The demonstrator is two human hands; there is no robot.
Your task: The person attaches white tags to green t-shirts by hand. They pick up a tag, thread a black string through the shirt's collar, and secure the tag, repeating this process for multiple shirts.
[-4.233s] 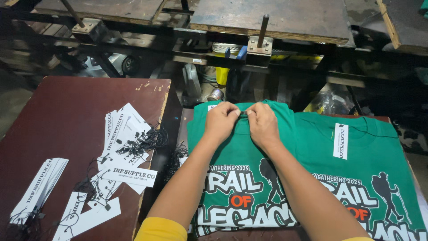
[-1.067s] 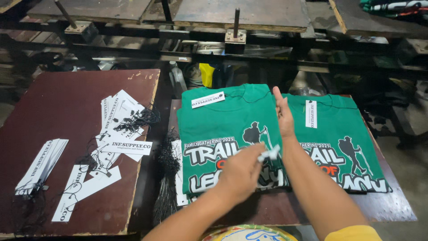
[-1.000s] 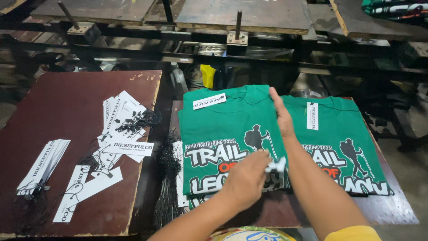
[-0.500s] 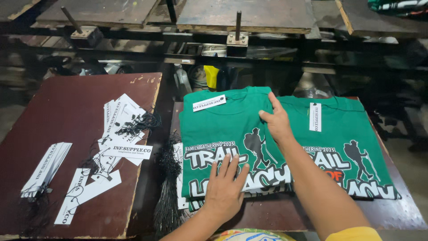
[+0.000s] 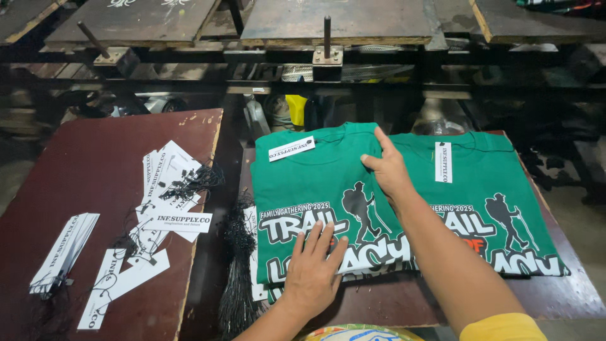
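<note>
Green cotton folded T-shirt [image 5: 328,189], soft and matte, printed with white block lettering and a black hiker silhouette, lying flat on a dark reddish-brown wooden tabletop [image 5: 568,284] and overlapping the edge of a second folded green T-shirt [image 5: 492,196] just beside it. Left hand [image 5: 314,268] pressed palm-down on the lower print, fingers spread, grip open and holding nothing. Right hand [image 5: 388,167] laid on the upper middle of the cloth near the fold, fingers extended, thumb out, grip likewise open, merely touching fabric.

Judging by the layout: both shirts already folded and tagged, a white rectangular card hang tag [image 5: 291,148] sitting tilted near the collar of the near shirt, another white card tag [image 5: 444,162] upright on the far one. Smoothing seemingly under way; stacking or removal not yet done.

To the left, on a separate worn maroon board [image 5: 82,170], loose white paper tags with black string loops [image 5: 167,189] scattered in a heap, plus a neat fanned bundle of white tags [image 5: 63,252] well apart. Between boards, a bunch of thin black strings [image 5: 237,278], wiry and tangled. Behind, weathered wooden platens on a dark metal frame [image 5: 328,38].
</note>
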